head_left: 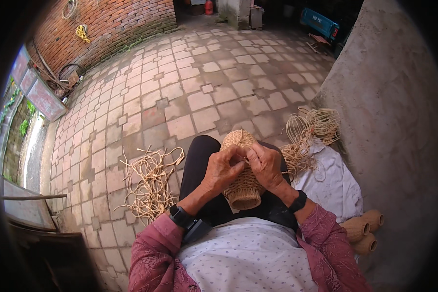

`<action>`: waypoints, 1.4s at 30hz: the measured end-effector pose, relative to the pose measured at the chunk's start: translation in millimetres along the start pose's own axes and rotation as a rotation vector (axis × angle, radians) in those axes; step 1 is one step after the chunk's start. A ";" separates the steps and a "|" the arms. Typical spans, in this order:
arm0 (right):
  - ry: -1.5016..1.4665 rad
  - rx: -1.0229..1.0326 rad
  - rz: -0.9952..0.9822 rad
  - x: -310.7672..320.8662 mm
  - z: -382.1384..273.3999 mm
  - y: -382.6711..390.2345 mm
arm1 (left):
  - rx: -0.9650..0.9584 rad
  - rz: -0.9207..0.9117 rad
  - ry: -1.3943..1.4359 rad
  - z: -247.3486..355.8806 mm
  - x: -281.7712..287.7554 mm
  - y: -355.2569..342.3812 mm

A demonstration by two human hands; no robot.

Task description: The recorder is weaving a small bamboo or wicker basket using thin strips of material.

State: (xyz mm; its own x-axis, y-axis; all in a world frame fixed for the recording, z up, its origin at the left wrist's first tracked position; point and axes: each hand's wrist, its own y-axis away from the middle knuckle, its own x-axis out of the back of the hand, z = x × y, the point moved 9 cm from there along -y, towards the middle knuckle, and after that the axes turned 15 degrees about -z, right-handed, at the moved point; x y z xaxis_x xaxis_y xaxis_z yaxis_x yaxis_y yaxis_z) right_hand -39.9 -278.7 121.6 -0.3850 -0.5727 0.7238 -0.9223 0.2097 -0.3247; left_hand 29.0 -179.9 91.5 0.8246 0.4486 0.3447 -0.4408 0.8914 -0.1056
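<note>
A tan woven straw vessel lies across my lap between my knees, its round open mouth toward me. Over its middle, my left hand and my right hand meet with bent fingers. Both are closed in a pinch at the weave, thumbs and forefingers close together. A thin straw strand seems to run between the fingertips, though the fingers hide most of it. The far, rounded part of the vessel shows beyond my hands.
Loose straw cords lie on the paving at my left. On the right are a white cloth, an open bundle of looped cord and several finished woven vessels beside a concrete wall.
</note>
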 end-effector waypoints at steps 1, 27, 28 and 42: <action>-0.041 -0.037 -0.002 0.0 3.3 0.3 | 0.003 0.009 0.018 0.5 0.6 0.5; -0.795 -0.103 -0.402 -18.8 34.3 3.1 | 0.086 -0.220 -0.322 13.8 8.5 -12.6; -0.857 -0.114 -0.429 -21.9 35.4 1.4 | 0.060 -0.307 -0.310 15.2 3.4 -12.9; -0.368 0.150 -0.546 -10.7 9.9 -4.5 | 0.016 -0.194 0.013 -9.8 8.0 0.6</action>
State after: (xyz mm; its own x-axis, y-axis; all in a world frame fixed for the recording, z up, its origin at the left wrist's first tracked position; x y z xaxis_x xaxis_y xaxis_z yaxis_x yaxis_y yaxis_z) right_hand -31.3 -281.4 109.3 0.1967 -0.8035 0.5618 -0.9562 -0.2838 -0.0711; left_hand 38.9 -175.1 85.0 0.8992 0.2693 0.3450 -0.2787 0.9601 -0.0232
